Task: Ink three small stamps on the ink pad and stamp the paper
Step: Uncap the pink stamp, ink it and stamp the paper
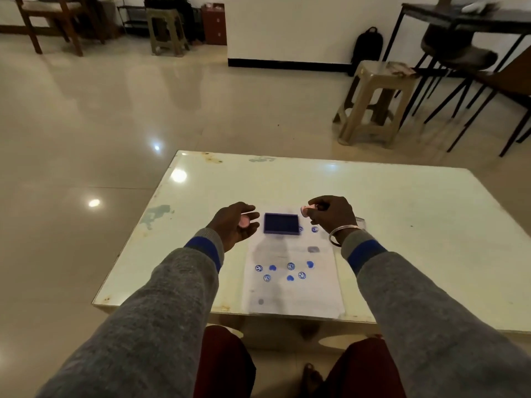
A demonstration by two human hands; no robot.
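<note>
1. Hands up on both sides of the ink pad [281, 223], and that gap is what the coming move turns on: the pad sits squarely between them, open, its dark blue face up, on the far end of the paper [291, 294].

2. Left hand [234, 225] hovers just beside the pad's left edge, fingers curled around a small pink stamp [244, 222]. Closed on it, though the grip itself is half hidden by the palm.

3. Right hand [330, 215] hangs just off the pad's far right corner, fingertips pinched on a second pink stamp [307, 209] with its round end pointing left, toward the pad.

4. Distance call: both are near, and the left looks a touch closer to the pad's edge. Either could dip in with a short inward move, I'd judge.

5. Pad's long axis runs left to right across the table [402, 214], so each hand faces a short end.

6. Contents check: the pad tray holds only its blue ink surface, nothing resting on it.

7. Paper lies lengthwise toward the person, already carrying blue marks [290, 266], smiley rings and solid blobs in a cluster mid-sheet, with two more beside the pad's right corner.

8. Third stamp: can't spot it. Something clear sits behind the right wrist, too hidden to name.
</note>
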